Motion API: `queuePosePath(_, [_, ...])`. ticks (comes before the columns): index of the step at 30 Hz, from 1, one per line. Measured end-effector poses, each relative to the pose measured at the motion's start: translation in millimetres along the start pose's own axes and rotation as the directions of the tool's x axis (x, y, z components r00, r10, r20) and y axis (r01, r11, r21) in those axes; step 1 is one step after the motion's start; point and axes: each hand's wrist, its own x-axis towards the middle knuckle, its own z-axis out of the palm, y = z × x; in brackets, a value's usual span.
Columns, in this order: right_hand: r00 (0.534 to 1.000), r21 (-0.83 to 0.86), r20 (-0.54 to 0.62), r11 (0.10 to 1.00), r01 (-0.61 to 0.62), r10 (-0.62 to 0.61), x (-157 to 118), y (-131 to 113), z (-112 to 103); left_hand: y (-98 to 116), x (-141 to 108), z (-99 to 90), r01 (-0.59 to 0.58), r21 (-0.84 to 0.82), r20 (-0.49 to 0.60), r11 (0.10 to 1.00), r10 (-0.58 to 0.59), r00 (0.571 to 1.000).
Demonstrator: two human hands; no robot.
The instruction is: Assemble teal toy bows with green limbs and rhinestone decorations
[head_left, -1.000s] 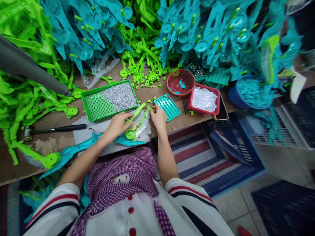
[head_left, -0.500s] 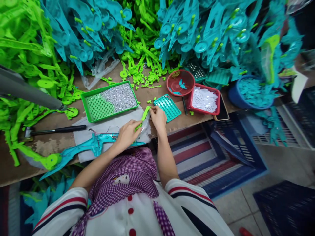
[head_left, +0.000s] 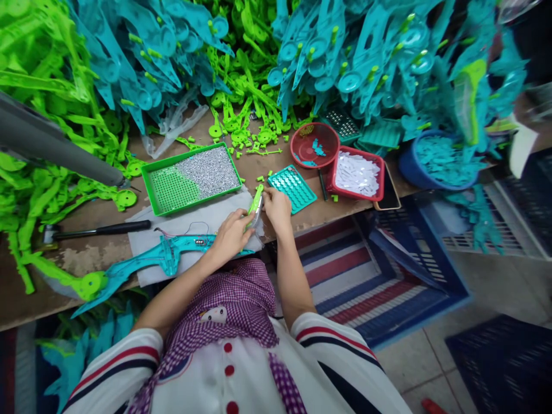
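A bright green plastic part [head_left: 256, 199] with a clear piece along its side is held over the cloth near the table's front edge. My left hand [head_left: 233, 231] has its fingers closed round the lower end of this part. At the upper right end, the bent fingertips of my right hand [head_left: 277, 207] are pressed together at the clear piece. Beside and partly behind my left hand, a long teal plastic part [head_left: 170, 253] with thin wires lies on the grey cloth [head_left: 140, 244].
A green tray [head_left: 157, 208] of small metal pieces lies behind the cloth, a hammer [head_left: 107, 227] to the left. Right of my hands are a teal tray [head_left: 297, 190], a red bowl [head_left: 314, 150] and a red basket [head_left: 380, 178] of white pieces. Teal and green parts are heaped behind.
My left hand has shifted slightly right and up along the green part, which now stands a little more upright. My right hand has stayed almost in place.
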Motion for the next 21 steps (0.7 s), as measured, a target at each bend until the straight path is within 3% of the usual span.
queuePosePath(3, [0.999,0.153,-0.001,0.988,0.034,-0.034,1.4,8.2,3.8,-0.4,2.1,-1.8,0.009,-0.025,0.011,1.000,-0.009,1.000])
queuePosePath(8, [0.951,0.179,-0.207,0.946,0.269,-0.231,0.9,18.6,14.6,0.0,4.2,-1.8,0.000,-0.026,0.018,1.000,0.000,1.000])
queuePosePath(15, [0.940,0.219,-0.178,0.920,0.326,-0.291,4.7,29.5,21.6,-3.0,3.7,1.2,0.031,-0.136,-0.060,0.990,-0.039,0.997])
queuePosePath(21, [0.947,0.121,-0.112,0.942,0.314,-0.301,-1.8,22.7,16.1,-1.0,2.8,1.0,0.034,-0.145,-0.066,0.989,-0.044,0.997])
